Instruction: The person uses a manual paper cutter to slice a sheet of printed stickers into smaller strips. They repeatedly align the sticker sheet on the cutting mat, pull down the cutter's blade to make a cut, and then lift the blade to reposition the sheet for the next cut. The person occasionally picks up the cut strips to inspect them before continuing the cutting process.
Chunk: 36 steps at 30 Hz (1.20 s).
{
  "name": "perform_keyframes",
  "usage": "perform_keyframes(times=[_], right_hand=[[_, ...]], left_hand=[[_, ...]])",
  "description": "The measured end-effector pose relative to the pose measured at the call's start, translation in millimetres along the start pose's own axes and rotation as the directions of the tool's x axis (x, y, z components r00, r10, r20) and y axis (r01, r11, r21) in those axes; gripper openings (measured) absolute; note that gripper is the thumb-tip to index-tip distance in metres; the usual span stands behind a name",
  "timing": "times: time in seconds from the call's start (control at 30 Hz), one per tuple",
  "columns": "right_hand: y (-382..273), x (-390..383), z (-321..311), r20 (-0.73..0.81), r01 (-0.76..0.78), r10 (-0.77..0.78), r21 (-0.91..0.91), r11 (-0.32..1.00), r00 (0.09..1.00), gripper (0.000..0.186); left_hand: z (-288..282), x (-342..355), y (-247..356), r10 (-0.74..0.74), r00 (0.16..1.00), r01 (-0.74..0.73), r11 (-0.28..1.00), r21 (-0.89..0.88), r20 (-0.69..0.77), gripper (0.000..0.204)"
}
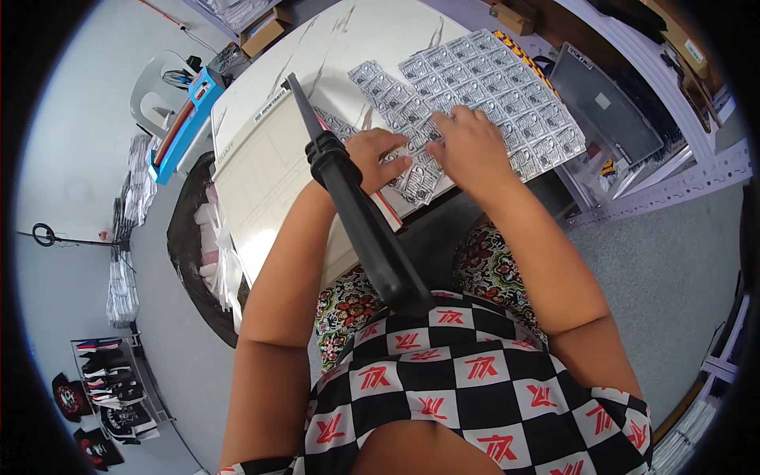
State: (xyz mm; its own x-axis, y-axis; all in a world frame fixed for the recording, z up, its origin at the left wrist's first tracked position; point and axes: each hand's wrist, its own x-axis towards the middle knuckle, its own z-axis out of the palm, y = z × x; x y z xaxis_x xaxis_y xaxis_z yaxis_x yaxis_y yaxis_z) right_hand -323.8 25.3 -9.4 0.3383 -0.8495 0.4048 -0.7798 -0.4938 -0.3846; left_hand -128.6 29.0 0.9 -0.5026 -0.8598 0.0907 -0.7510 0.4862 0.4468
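Observation:
A strip of silver printed labels (381, 89) lies at a slant on the table beside the paper cutter. My left hand (366, 161) rests at the strip's left edge, its thumb and fingertips apart on the labels. My right hand (473, 152) touches the strip from the other side with fingers outstretched, partly over the larger label sheet (526, 107). The cream paper cutter (273, 170) sits left of the strip, and its black lever (360, 226) slants upward across my view, covering part of my left wrist. Another silver printed piece (336, 123) shows beyond my left hand.
The white marbled table (348, 32) carries the cutter and sheets. Right of it stands a grey plastic bin (606, 103) near a purple metal rack (673, 178). To the left are a black bag of scraps (190, 237), a white chair (150, 87) and a blue box (186, 127).

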Motion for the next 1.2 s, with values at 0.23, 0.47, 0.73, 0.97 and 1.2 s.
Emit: perform_keyframes(times=[0.23,0.47,0.73,0.97,1.2], right_hand=[[7,31,6,0.14,-0.184,0.199,-0.113,0.976,0.97,0.035],[18,59,3,0.191,-0.358,0.361,-0.048,0.932,0.913,0.03],[-2,72,10,0.284,-0.339,0.362,-0.128,0.932,0.888,0.03],[6,78,27,0.265,-0.255,0.281,-0.129,0.958,0.922,0.037],[13,82,36,0.3,-0.305,0.237,0.204,0.93,0.924,0.043]], left_hand=[[10,4,4,-0.098,0.984,0.124,0.977,0.173,-0.151,0.032],[20,-3,1,-0.099,0.951,0.138,0.983,0.117,-0.294,0.029],[22,-4,-3,-0.157,0.963,0.179,0.981,0.081,-0.219,0.032],[25,-5,-6,-0.071,0.967,0.116,0.978,0.175,-0.243,0.03],[61,-2,-44,-0.129,0.914,-0.143,0.787,-0.601,-0.386,0.03]])
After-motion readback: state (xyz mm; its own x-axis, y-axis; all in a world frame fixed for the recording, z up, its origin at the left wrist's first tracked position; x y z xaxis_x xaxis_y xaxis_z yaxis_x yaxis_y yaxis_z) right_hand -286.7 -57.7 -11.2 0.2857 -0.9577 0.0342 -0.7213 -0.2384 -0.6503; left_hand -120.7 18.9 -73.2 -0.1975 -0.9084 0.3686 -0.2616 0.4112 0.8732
